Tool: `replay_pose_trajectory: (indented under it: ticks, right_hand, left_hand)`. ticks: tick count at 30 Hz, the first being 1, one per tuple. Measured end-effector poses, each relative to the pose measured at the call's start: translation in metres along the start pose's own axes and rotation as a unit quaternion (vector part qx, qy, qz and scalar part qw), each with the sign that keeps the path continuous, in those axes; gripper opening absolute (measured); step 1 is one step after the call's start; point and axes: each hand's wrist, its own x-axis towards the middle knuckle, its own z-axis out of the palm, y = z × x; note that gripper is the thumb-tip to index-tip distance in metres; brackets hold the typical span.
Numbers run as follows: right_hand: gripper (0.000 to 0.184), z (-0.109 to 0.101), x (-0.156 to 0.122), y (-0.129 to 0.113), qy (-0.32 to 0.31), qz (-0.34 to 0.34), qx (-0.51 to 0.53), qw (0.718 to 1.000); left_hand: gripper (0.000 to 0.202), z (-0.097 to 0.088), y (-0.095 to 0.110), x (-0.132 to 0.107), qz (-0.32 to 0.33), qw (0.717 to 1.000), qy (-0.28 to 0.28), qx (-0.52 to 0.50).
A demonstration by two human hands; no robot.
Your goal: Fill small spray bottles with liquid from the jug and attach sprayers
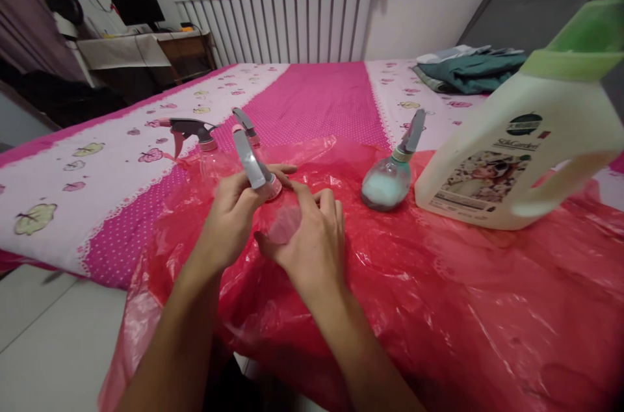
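In front of me a see-through spray bottle (285,223) stands on a red plastic sheet (390,288). Its grey trigger head (250,158) tilts up to the left above a pink collar. My left hand (234,214) is closed around the neck, just under the trigger head. Against the right side of the body rests my right hand (312,236), with its thumb at the near side and its fingers curving round toward the collar. Behind my hands are another spray bottle with a black and pink head (195,130) and a grey sprayer head (246,123), its bottle mostly hidden.
To the right stands a round spray bottle (387,182) holding pale liquid. Beside it is a large cream jug (517,145) with a green cap. The sheet covers part of a pink bed (322,100). Folded clothes (472,71) lie at the back right; a radiator (277,22) lines the wall.
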Motion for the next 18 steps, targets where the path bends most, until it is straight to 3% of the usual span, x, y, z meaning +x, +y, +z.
replay_pose_trajectory:
  ticks: [4, 7, 12, 18]
  right_hand:
    - [0.081, 0.003, 0.0, -0.001, 0.012, 0.005, 0.01, 1.0]
    - [0.081, 0.002, -0.001, -0.002, 0.015, 0.0, 0.026, 1.0]
    - [0.081, -0.001, -0.001, -0.002, 0.007, -0.019, 0.05, 0.999]
    - [0.076, 0.0, 0.0, -0.003, 0.021, -0.005, 0.069, 0.997]
  left_hand:
    - [0.02, -0.001, -0.011, 0.002, 0.016, 0.998, -0.033, -0.045]
    - [0.025, 0.005, -0.012, 0.0, 0.031, 0.998, -0.008, -0.049]
    - [0.027, 0.012, -0.002, -0.003, 0.076, 0.996, 0.019, 0.033]
    - [0.024, 0.01, -0.002, -0.001, -0.002, 0.999, 0.029, -0.019]
